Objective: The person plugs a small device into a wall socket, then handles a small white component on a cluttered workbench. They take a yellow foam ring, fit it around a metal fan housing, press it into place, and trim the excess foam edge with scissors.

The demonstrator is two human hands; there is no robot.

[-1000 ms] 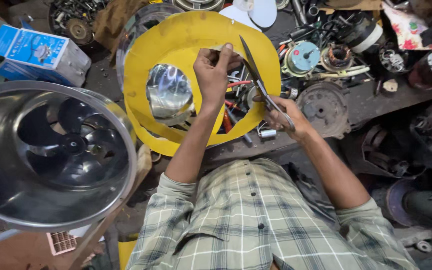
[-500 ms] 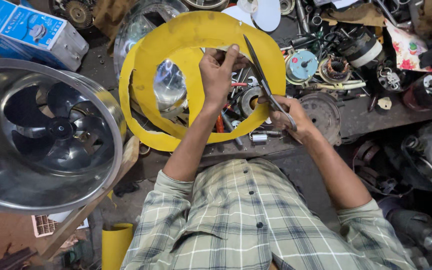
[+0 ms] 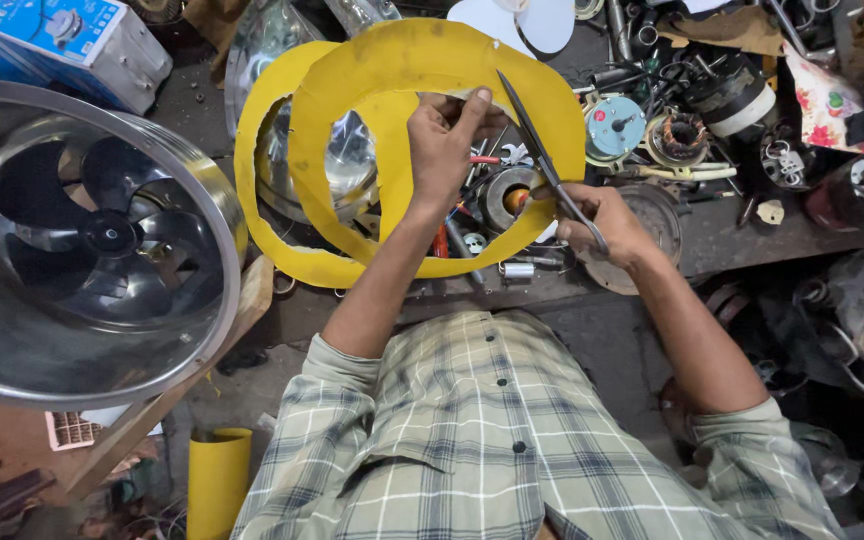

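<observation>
In the head view, two yellow sheet rings are counted: a flat yellow ring-shaped sheet [image 3: 552, 130] held up in front of the chest, and a second yellow ring-shaped sheet [image 3: 262, 210] lying partly behind it, to its left. One pair of long dark metal scissors [image 3: 542, 160] is seen, with the blades pointing up and away across the right inner part of the front ring. The left hand [image 3: 442, 145] is closed on the inner edge of the front ring near its top, the sheet being pinched between thumb and fingers. The right hand [image 3: 597, 220] is wrapped around the scissor handles, the fingers curled shut on them. The front ring is broad and smooth, its outer edge roughly round and its inner edge cut unevenly; a cluttered workbench [image 3: 732, 240] is seen through its opening and beyond it. One large shiny steel fan housing with dark blades [image 3: 72, 240] is set at the left, near the rings. One blue and white cardboard box [image 3: 62, 45] lies at the upper left, and one rolled yellow sheet [image 3: 217, 480] stands low beside the checked shirt [image 3: 512, 440].
</observation>
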